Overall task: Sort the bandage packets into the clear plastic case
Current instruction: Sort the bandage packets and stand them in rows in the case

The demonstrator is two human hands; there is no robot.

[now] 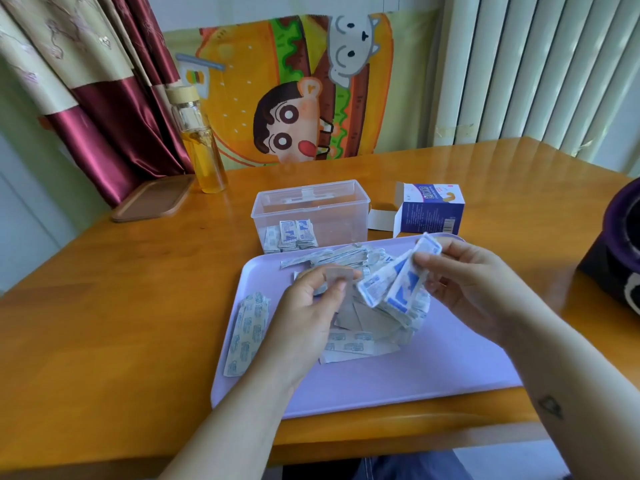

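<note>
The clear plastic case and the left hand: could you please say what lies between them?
Loose bandage packets on the purple tray's far edge; head view.

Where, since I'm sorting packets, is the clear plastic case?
Head view: the clear plastic case sits mid-table behind the lilac tray, left of the blue-and-white cardboard box.

Glossy orange wooden table point(104, 289) beneath the fingers point(437, 264). Beyond them: cartoon burger hanging point(277, 98). Far left: maroon-and-cream curtain point(104, 98). Beyond right: white vertical slats point(536, 64). Daylight sheen on tabletop.
</note>
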